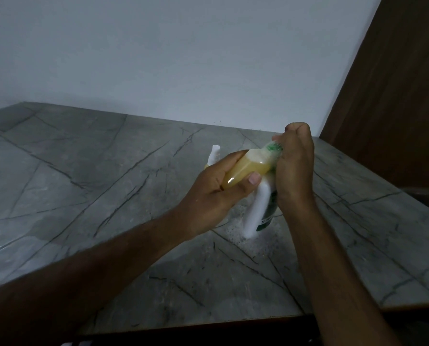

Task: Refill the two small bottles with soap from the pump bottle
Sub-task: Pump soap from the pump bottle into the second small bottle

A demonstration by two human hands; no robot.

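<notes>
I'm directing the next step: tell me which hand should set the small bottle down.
Left hand, probably: it alone grips the small bottle by its body, while the right hand only grips the green cap.

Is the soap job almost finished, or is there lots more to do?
About halfway, I think. The small clear bottle of yellow soap looks nearly full. The left hand holds it tilted while the right hand grips its green cap. The white pump bottle stands behind. Another white-topped bottle peeks out; I can't tell whether it's filled.
</notes>
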